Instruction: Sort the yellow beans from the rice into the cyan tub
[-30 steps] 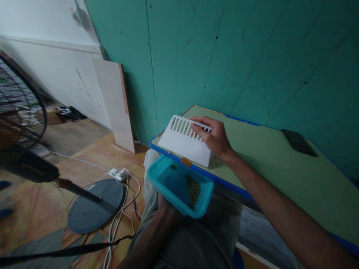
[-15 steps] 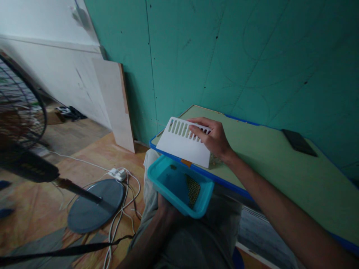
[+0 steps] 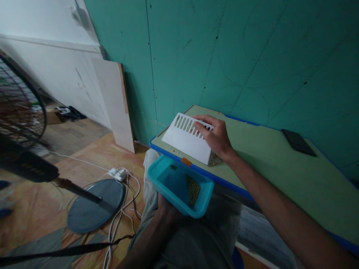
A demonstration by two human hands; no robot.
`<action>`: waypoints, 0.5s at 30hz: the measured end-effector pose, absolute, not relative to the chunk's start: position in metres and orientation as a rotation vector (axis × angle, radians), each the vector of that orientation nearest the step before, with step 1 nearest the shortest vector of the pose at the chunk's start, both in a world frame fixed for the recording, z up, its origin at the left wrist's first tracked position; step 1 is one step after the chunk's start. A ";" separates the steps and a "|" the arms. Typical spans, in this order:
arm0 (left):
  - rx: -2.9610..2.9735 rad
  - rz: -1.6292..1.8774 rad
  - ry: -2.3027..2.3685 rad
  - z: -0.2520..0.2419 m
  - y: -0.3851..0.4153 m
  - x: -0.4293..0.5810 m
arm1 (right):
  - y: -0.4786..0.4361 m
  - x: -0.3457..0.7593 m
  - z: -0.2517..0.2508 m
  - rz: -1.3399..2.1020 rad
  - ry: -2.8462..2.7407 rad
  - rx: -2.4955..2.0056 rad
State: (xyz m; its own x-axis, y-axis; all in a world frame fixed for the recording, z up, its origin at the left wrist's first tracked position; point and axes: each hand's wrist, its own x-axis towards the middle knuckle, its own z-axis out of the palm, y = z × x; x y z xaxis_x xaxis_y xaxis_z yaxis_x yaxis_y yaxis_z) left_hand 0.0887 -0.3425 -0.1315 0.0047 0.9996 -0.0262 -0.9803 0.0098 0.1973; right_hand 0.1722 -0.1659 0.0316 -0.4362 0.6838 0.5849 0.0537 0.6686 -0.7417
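A white slotted plastic sheet (image 3: pixel 186 144) is pinched in my right hand (image 3: pixel 214 134), its lower edge close to the blue-rimmed edge of the green tabletop (image 3: pixel 258 149). Some small loose bits (image 3: pixel 215 158) lie on the tabletop beside the sheet's right end. Below the table edge, over my lap, my left hand (image 3: pixel 166 207) holds a turquoise tub (image 3: pixel 171 183) from underneath, its fingers mostly hidden. Small greenish round grains (image 3: pixel 193 190) are gathered in the right part of the tub. An orange piece (image 3: pixel 186 161) sits on the table's blue rim above the tub.
A dark flat object (image 3: pixel 298 142) lies at the tabletop's far right. On the left stand a fan (image 3: pixel 22 108) with a round base (image 3: pixel 95 205), a power strip (image 3: pixel 117 174) and loose white cables. A pale board (image 3: pixel 116 104) leans against the green wall (image 3: pixel 179 56).
My right hand and the white sheet have moved slightly up and right, away from the table's front edge. The tub and my left hand have stayed in place.
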 end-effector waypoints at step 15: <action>-0.233 1.555 0.289 -0.104 -0.340 0.097 | -0.169 0.172 0.032 0.844 -1.980 -0.517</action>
State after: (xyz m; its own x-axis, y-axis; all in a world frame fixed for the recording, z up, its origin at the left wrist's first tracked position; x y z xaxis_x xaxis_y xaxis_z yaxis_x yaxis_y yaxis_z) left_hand 0.0965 -0.3404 -0.1038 -0.0061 0.9452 -0.3265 -0.9994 0.0057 0.0353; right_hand 0.1717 -0.1686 0.0321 -0.5127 0.6392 0.5733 0.0289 0.6801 -0.7325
